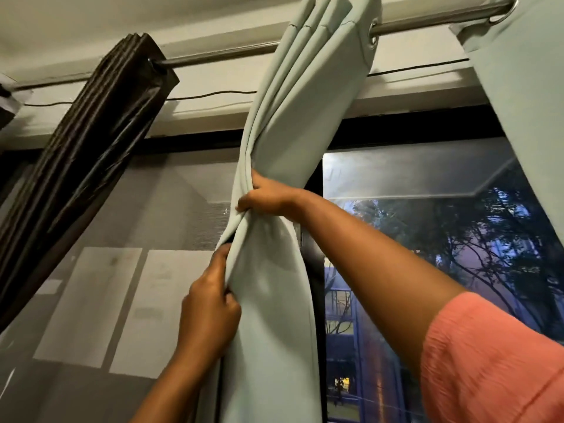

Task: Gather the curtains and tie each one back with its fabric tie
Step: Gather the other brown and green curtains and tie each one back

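Pale green curtain (293, 126) hangs bunched from the metal rod (427, 21), in front of the window (427, 239). Left of it hangs a gathered dark brown curtain (91, 123). Right hand (268, 196) clutches the green folds; left hand (210, 309), lower, grips their edge.

right hand (268, 196) grips pale green curtain (274, 285) (bunched) | left hand (210, 312) pinches its edge
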